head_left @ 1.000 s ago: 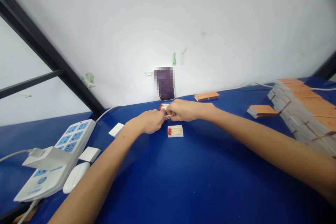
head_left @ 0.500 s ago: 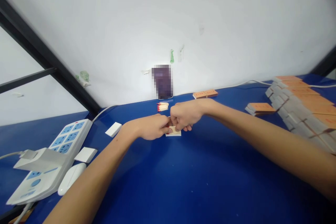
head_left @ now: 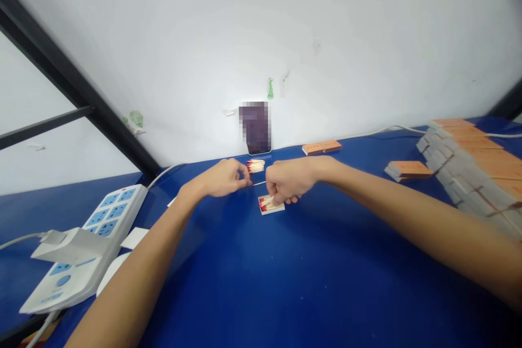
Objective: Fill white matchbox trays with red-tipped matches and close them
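Note:
An open matchbox tray (head_left: 271,205) with red-tipped matches lies on the blue table (head_left: 285,283). My right hand (head_left: 285,182) is curled over its far end, fingers pinching matches in the tray. My left hand (head_left: 222,178) is raised a little to the left, thumb and fingers pinched on a single match (head_left: 258,183) that points toward the right hand. A loose pile of matches (head_left: 255,166) lies just beyond, near the wall.
A white power strip (head_left: 85,239) with a plug and cable sits at the left, small white pieces beside it. Orange matchboxes (head_left: 321,147) lie near the wall; a pair (head_left: 408,169) and long stacked rows (head_left: 468,157) fill the right. A phone (head_left: 256,129) leans on the wall.
My left hand has drawn back left and up from the tray, now pinching one match. My right hand stays over the tray, which has turned slightly.

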The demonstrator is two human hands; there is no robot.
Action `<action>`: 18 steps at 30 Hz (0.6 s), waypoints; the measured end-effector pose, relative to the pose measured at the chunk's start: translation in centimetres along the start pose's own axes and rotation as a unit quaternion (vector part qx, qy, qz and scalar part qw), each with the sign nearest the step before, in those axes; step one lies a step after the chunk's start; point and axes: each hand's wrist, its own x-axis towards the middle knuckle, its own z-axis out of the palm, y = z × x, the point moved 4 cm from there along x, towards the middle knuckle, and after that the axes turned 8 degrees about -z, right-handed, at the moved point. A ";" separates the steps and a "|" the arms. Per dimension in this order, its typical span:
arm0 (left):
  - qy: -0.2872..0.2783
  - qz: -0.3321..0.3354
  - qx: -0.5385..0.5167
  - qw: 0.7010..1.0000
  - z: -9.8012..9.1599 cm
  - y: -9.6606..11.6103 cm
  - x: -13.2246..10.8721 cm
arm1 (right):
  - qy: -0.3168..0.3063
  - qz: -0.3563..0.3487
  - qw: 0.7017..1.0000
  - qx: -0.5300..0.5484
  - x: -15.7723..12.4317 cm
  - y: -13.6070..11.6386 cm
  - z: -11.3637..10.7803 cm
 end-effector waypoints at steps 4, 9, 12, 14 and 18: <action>0.019 0.019 0.002 1.000 1.0 -0.3 0.7 | 0.010 -0.008 0.998 -0.057 0.0 -0.5 -0.2; 0.035 0.050 0.050 0.997 2.0 0.2 1.1 | 0.049 0.002 0.995 -0.092 -0.4 -0.7 -0.8; 0.036 0.057 0.079 0.995 2.0 0.4 1.0 | 0.055 0.003 0.994 -0.090 -0.6 -0.7 -1.1; 0.026 0.063 0.082 0.994 1.9 0.6 0.8 | 0.055 0.012 0.995 -0.082 -0.9 -0.6 -1.3; -0.006 0.045 0.082 0.996 1.8 0.4 0.7 | 0.055 0.039 0.995 -0.073 -1.4 -0.3 -1.9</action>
